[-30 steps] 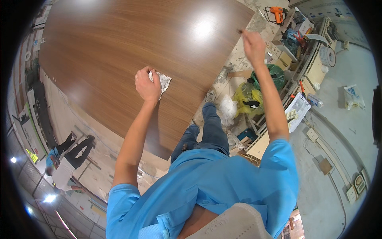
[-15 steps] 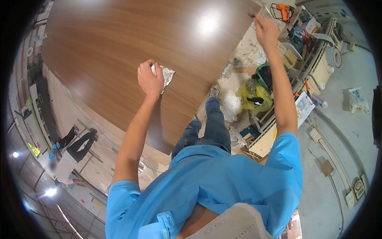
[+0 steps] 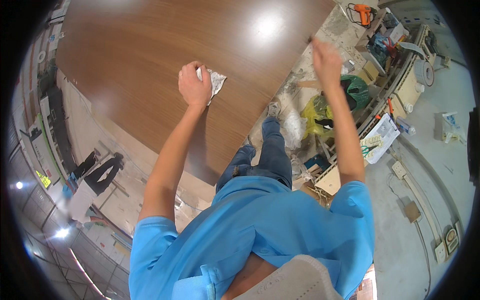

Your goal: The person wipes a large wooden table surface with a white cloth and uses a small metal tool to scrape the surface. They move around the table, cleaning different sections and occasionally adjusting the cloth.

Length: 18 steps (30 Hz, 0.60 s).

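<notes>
Since a second ago, my left hand (image 3: 194, 86) has slid a little up the brown wooden panel (image 3: 130, 55), fingers closed around the crumpled white cloth (image 3: 214, 80) and pressing it flat on the surface. My right hand (image 3: 326, 59) rests at the panel's right edge, blurred, so I cannot tell its grip. Beside it lie a yellow bag (image 3: 316, 111) and an orange drill (image 3: 364, 12).

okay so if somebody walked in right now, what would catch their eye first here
First the big glossy brown wood panel filling the upper left, with a lamp glare near its top edge. On it the left hand presses a crumpled white cloth, while the right hand reaches to the panel's right edge. Beside it, yellow and green bags and an orange drill clutter the floor.
</notes>
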Available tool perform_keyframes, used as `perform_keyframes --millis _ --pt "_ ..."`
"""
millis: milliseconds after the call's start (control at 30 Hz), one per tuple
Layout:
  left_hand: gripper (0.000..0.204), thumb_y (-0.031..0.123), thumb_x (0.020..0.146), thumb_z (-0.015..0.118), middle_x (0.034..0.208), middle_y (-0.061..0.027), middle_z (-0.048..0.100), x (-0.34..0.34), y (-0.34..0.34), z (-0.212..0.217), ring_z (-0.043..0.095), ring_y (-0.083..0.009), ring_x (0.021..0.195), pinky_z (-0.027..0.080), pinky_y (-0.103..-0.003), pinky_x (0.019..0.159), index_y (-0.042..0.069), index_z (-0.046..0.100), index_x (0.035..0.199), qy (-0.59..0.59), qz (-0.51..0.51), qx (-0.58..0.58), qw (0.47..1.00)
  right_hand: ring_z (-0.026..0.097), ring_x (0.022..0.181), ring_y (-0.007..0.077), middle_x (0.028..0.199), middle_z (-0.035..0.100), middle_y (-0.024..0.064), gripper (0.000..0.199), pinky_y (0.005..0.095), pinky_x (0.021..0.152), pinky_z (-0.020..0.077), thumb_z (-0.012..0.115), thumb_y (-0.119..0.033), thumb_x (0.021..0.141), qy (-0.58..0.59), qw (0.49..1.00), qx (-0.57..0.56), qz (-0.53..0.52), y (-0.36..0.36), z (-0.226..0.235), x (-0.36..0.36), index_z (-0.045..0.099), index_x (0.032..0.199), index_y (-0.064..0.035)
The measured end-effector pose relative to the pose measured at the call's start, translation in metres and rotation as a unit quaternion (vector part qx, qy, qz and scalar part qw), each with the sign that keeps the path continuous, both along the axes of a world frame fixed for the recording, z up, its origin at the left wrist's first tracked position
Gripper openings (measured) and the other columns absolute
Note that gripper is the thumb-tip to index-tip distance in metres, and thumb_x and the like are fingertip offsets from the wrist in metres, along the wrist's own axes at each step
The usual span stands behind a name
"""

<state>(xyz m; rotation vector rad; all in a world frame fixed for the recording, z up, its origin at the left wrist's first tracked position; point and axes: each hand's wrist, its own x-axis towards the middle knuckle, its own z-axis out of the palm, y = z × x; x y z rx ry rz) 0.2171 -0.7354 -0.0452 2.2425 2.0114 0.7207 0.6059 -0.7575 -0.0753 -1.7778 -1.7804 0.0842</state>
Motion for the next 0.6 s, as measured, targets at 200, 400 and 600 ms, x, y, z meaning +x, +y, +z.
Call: perform_keyframes --millis 200,400,600 --pt "0.016 0.023 0.095 0.069 0.101 -0.0117 0.067 -0.002 0.003 -0.006 0.064 -0.0361 0.098 0.050 -0.050 0.085 0.010 0.066 0.103 -0.011 -0.011 0.017 1.000 0.066 0.085 0.0302 0.089 0.070 0.0092 0.019 0.0417 0.074 0.0540 0.072 -0.012 0.095 0.029 0.998 0.052 0.028 0.000 0.003 -0.014 0.076 0.114 -0.0089" --pt "0.025 0.031 0.096 0.071 0.109 -0.0110 0.070 -0.006 0.003 0.003 0.065 -0.0351 0.108 0.052 -0.048 0.093 0.011 0.070 0.111 -0.073 -0.023 -0.008 0.997 0.064 0.079 0.0312 0.083 0.066 0.0119 0.028 0.0405 0.072 0.0526 0.075 -0.005 0.094 0.079 0.993 0.029 0.077 -0.092 0.010 -0.096 0.076 0.121 -0.0083" --pt "0.035 0.031 0.097 0.068 0.131 -0.0129 0.066 -0.079 -0.066 0.008 0.058 -0.0359 0.126 0.046 -0.047 0.106 0.010 0.069 0.125 -0.037 -0.083 -0.049 0.995 0.064 0.083 0.0291 0.088 0.067 0.0087 0.034 0.0412 0.073 0.0543 0.074 -0.003 0.089 0.052 0.994 0.006 0.100 -0.190 0.013 -0.184 0.073 0.123 -0.0077"
